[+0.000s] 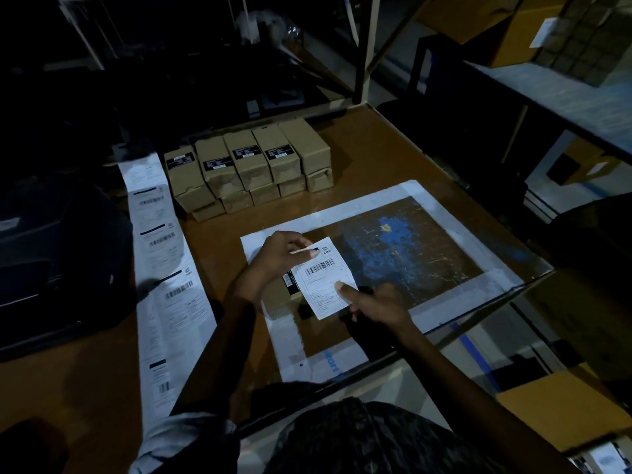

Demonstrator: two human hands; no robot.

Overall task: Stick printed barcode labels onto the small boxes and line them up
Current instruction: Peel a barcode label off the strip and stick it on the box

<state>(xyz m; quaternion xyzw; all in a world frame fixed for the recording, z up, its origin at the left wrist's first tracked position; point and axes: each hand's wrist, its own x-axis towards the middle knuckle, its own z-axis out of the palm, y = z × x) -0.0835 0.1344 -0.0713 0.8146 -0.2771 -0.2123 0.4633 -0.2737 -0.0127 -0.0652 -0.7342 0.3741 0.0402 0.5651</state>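
Label going onto a small box

We pinch a white barcode label (324, 278) by its top corner with our left hand (273, 260), our right hand (374, 304) thumb pressing its lower part, over a brown box (278, 295) on the table (376, 159); only "CRED" reads.

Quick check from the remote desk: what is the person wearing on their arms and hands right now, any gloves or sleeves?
No gloves: the left hand and right hand are bare, with no rings or watch visible. Both forearms are uncovered. A light, pale sleeve shows on the left upper arm; the dim light hides finer detail.
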